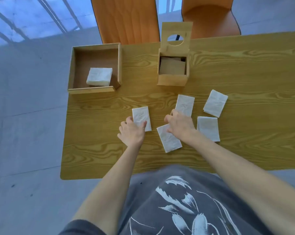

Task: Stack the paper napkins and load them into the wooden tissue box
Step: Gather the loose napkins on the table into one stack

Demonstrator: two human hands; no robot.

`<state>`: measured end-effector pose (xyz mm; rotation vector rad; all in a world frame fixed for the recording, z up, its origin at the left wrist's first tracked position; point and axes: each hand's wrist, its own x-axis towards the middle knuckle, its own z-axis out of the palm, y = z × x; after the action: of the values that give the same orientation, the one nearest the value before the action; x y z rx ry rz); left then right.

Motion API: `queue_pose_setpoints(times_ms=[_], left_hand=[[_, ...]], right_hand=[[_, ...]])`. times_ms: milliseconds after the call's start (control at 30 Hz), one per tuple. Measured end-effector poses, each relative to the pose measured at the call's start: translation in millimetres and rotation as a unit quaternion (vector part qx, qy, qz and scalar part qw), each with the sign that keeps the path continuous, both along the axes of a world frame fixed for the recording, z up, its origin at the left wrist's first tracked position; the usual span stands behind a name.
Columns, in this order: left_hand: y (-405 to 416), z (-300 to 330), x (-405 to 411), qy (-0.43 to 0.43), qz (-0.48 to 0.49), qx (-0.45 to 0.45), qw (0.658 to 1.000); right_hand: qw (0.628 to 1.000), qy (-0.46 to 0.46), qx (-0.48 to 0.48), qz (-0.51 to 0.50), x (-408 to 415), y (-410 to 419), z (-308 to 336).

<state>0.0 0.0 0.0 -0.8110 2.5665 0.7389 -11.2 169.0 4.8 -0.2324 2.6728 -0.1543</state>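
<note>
Several folded white napkins lie loose on the wooden table (245, 68). My left hand (132, 133) grips the near end of one napkin (141, 116), thumb on top. My right hand (179, 125) rests on the top end of a tilted napkin (168, 139), its fingers curled down; another napkin (185, 104) lies just beyond its knuckles. Two more napkins lie to the right, one (208, 128) near and one (215, 103) farther. The wooden tissue box (173, 80) stands at the back with its holed lid (176, 33) raised; brown paper shows inside.
A shallow wooden tray (94, 89) at the table's left back corner holds a stack of white napkins (99, 77). Two orange chairs (126, 19) stand behind the table. The table's left edge (64, 133) drops to grey floor.
</note>
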Motion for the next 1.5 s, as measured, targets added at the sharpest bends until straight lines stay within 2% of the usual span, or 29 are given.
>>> queue_pose_setpoints(times_ms=[133,267,433,600,700,867,933,1000,1100,1267,1500], left_hand=[[5.3,-5.3,-0.8,-0.01,0.027,-0.017,0.999],[4.5,-11.2,-4.2,-0.019,0.042,0.003,0.999],[-0.5,-14.5,2.5,0.033,0.069,0.121,0.99],[-9.6,-15.5,11.7,0.037,0.074,0.223,0.971],[-15.7,-20.9,17.0,0.032,0.094,0.283,0.954],[-16.4,-25.1,25.1,0.016,0.148,0.373,0.916],[-14.1,-23.6,27.2,0.011,0.159,0.406,0.9],[-12.6,-22.1,28.7,0.0,0.172,0.435,0.884],[-13.1,-21.8,30.3,-0.017,0.179,0.456,0.871],[-14.4,-20.7,29.9,-0.042,0.164,0.456,0.874],[-14.7,-19.6,26.2,-0.043,0.181,0.467,0.865]], right_hand=[[1.0,0.009,0.024,0.003,1.3,1.2,-1.9],[0.999,0.043,-0.006,-0.005,2.9,2.3,-2.8],[0.997,0.008,-0.074,-0.036,7.3,5.1,-5.8],[0.974,-0.051,-0.187,-0.116,12.0,20.3,-12.0],[0.931,-0.105,-0.292,-0.19,12.8,30.5,-12.3],[0.803,-0.213,-0.47,-0.299,14.3,37.0,-4.2],[0.774,-0.226,-0.499,-0.316,12.5,33.7,-2.4],[0.762,-0.237,-0.51,-0.321,9.3,28.1,-2.5],[0.766,-0.244,-0.508,-0.31,2.8,17.4,-6.0],[0.779,-0.237,-0.496,-0.302,-6.3,1.8,-16.6],[0.827,-0.176,-0.434,-0.31,-10.5,-7.1,-33.1]])
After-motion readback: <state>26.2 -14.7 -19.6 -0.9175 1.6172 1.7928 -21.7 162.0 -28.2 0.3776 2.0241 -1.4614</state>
